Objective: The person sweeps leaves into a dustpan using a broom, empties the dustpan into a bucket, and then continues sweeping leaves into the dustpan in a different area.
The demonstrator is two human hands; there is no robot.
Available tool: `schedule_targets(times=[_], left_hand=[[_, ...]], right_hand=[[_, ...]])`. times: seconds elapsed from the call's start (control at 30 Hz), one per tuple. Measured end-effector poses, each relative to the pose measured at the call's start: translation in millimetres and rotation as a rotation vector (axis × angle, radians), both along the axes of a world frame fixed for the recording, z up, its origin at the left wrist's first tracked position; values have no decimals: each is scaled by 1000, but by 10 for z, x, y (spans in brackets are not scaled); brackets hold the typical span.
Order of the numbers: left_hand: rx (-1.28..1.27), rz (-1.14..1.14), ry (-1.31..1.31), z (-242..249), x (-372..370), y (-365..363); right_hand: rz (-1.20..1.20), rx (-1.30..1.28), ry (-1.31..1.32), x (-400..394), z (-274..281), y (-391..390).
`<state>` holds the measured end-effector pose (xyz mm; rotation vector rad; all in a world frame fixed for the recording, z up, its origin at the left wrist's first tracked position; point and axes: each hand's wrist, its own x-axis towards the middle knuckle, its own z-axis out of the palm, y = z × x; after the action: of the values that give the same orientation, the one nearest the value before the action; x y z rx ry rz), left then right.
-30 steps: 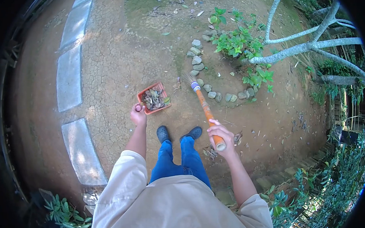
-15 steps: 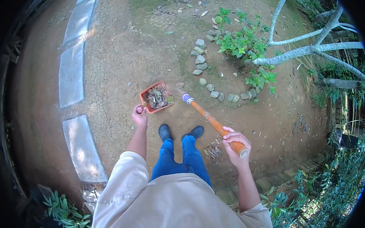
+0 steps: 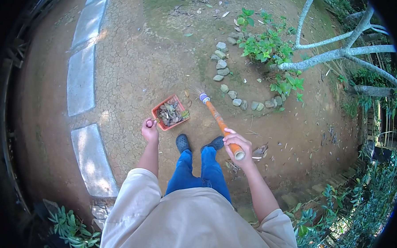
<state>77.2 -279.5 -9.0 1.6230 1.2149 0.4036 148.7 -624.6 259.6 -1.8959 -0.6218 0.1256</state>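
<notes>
An orange dustpan (image 3: 166, 126) with dry leaves (image 3: 169, 113) in it rests on the bare soil, left of centre. My left hand (image 3: 150, 130) is closed round the end of its handle. In my right hand (image 3: 241, 147) is the orange handle of a broom (image 3: 217, 117), gripped near its top end. The broom slants away to the upper left, and its thin bristles (image 3: 198, 94) spread over the ground just right of the dustpan. A few fallen leaves (image 3: 260, 151) lie beside my right hand.
Stones (image 3: 236, 102) curve around a leafy green plant (image 3: 266, 48). Pale tree branches (image 3: 325, 56) reach in from the upper right. Concrete slabs (image 3: 81, 81) run along the left. My dark shoes (image 3: 183, 143) stand below the dustpan. More foliage (image 3: 345, 214) grows at the lower right.
My right hand has moved left with the broom handle, which is now steeper. The bristles have shifted slightly up and away from the dustpan, which is turned a little.
</notes>
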Motion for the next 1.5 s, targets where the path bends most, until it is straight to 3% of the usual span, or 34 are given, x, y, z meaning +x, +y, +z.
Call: schedule_targets(times=[0.1,0.43,0.9,1.13,1.5], left_hand=[[-22,14,-24,54,-45,4],[18,18,24,-9,-263,71],[58,-27,63,100,-326,45],[24,4,47,-44,-378,98],[-6,31,103,49,-386,90]], right_hand=[[21,25,70,-29,-75,33],[-121,93,133,-223,535,-201],[-10,-77,63,-352,138,73],[-116,80,158,-327,305,-99],[22,-25,-17,7,257,193]])
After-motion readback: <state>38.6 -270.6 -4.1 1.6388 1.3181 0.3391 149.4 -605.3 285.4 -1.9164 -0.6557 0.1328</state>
